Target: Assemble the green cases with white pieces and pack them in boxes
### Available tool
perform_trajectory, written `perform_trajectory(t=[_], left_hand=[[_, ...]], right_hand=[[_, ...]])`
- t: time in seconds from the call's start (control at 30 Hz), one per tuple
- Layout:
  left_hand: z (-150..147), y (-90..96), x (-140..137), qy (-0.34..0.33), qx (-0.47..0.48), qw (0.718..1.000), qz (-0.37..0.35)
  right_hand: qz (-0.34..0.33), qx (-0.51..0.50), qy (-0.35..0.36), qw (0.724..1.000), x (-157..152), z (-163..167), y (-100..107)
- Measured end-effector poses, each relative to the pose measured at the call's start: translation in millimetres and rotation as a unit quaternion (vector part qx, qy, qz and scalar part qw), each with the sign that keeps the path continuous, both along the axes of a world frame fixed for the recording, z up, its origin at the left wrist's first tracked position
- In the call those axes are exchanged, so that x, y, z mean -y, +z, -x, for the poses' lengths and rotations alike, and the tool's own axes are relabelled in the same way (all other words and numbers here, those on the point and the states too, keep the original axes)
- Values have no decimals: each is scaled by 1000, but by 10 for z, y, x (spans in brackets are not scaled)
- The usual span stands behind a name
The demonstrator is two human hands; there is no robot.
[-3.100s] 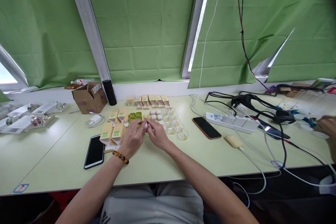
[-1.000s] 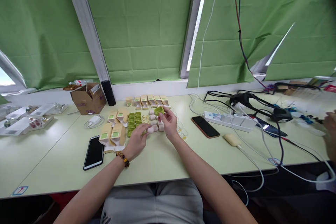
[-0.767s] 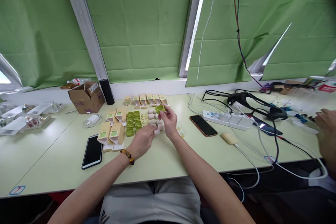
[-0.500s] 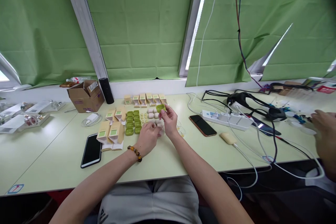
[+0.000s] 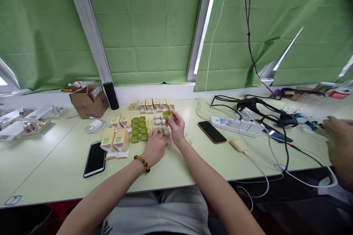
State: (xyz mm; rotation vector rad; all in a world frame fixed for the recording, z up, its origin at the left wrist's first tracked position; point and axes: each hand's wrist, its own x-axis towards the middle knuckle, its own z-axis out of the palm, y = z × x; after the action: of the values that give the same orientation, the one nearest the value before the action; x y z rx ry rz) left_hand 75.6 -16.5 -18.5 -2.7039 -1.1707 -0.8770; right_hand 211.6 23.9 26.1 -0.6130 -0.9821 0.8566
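My right hand (image 5: 177, 127) pinches a small green square cup (image 5: 166, 113) and holds it above the table. Just to its left, my left hand (image 5: 155, 144), with a beaded bracelet (image 5: 142, 163) at the wrist, has its fingers bent together over pale pieces. What those fingers hold, if anything, is hidden. Several small white cylinders (image 5: 157, 116) lie behind my hands. Beside them are little yellow pieces (image 5: 150, 124) in rows. Further left, more green cups (image 5: 135, 138) are lined up in two columns.
Folded cream boxes (image 5: 121, 139) with green labels stand to the left, and others (image 5: 156, 103) line the back. Phones (image 5: 94, 159) flank the work area. On the right are a power strip (image 5: 237, 126), cables and a co-worker's hand (image 5: 339, 136).
The green cup in my right hand has shifted slightly left and lower. My left hand stays almost in place, and the whole view has drifted a little.
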Motion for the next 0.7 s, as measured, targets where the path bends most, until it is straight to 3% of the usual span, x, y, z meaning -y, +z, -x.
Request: perform_trajectory(t=[0.17, 0.43, 0.7], left_hand=[[25, 35, -12, -2, 9, 1000, 8], [57, 104, 32, 0, 46, 999, 28], [426, 457, -83, 5, 211, 977, 22]], right_hand=[[5, -4, 45, 999, 18, -10, 15], [35, -50, 187, 980, 71, 9, 42], [26, 18, 224, 974, 138, 33, 61]])
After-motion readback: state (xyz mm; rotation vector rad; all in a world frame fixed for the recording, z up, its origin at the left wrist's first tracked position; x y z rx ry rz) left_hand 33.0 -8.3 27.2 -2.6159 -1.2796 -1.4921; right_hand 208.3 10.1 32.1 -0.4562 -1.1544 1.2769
